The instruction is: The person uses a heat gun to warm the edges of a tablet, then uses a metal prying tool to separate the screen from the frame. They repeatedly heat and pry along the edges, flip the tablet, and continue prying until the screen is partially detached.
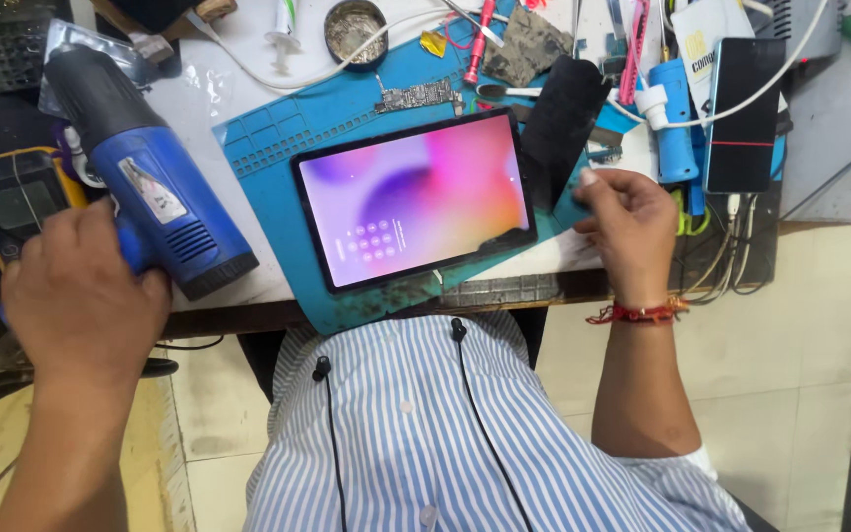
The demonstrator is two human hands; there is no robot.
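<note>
Heat gun, gripped in the left hand at left of frame, pointed toward the lit tablet at centre; right hand pinched the mat edge. Heating probably works best evenly along the edges.

Blue-white striped shirt, red thread bracelet, black earphone cables

You're at an electronics repair bench, blue work mat centre frame, heat gun left, circuit board and tools along the top
</note>
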